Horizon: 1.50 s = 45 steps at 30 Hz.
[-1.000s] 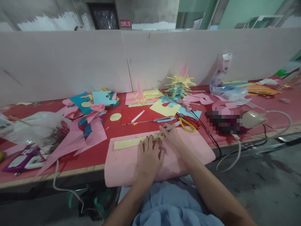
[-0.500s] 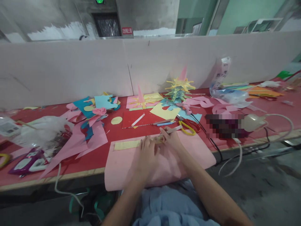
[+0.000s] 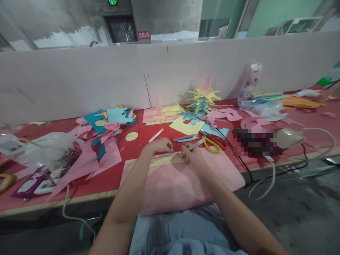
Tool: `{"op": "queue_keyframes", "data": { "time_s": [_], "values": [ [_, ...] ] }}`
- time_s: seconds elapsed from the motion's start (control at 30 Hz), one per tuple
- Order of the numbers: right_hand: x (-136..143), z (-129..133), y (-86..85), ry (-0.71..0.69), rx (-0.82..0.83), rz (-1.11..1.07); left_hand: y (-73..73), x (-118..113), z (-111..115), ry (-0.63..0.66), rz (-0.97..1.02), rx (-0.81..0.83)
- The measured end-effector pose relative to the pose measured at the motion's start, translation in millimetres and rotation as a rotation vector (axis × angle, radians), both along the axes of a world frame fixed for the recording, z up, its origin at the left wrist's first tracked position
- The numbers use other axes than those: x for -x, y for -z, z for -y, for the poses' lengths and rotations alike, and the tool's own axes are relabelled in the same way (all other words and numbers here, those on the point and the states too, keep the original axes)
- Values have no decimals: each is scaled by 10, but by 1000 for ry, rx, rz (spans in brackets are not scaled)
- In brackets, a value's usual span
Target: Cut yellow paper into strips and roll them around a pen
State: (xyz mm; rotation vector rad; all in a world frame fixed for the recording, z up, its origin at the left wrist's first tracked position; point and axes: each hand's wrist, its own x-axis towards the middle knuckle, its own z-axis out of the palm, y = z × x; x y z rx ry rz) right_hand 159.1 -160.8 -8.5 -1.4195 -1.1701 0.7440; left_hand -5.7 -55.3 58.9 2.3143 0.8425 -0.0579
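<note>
My right hand (image 3: 193,153) is closed around a white marker (image 3: 199,142), its back end slanting up to the right and its tip low over the paper. Close by on the left, my left hand (image 3: 162,144) is bent inward with its fingers curled together; whatever they pinch is too small to make out. Under both hands lies a large pink paper sheet (image 3: 175,191), its near edge curling over the table's edge. A pale yellow paper strip (image 3: 164,161) rests along the sheet's upper part, partly covered by my left forearm and right hand.
Yellow-handled scissors (image 3: 212,144), blue and brown pens (image 3: 187,139) and another white marker (image 3: 156,135) lie beyond the sheet. A layered paper tree (image 3: 203,97) stands behind. Paper scraps (image 3: 106,156) and a purple device (image 3: 33,184) are leftward; cables (image 3: 239,163) run right.
My left hand has lifted off the yellow strip and moved up to the sheet's far edge, its fingers now curled. My right hand still holds the marker, at a slightly steeper slant.
</note>
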Motion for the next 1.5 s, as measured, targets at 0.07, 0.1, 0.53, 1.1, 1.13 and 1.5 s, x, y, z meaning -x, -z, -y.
{"op": "queue_keyframes", "data": {
  "time_s": [0.07,0.1,0.53,1.1,1.13,1.5],
  "values": [
    [15,0,11,-2,18,-35,94,-15,11,-41,13,36],
    [23,1,16,-4,21,-57,143,-11,33,-75,51,34],
    [13,-18,39,-31,35,-10,364,30,103,-110,242,-32],
    [50,49,-66,78,-43,-100,403,33,108,-161,302,26],
    [44,42,-55,69,-38,-85,403,34,103,-153,299,18],
    [-11,-5,38,-16,-2,39,379,43,108,-109,299,15]
  ]
}}
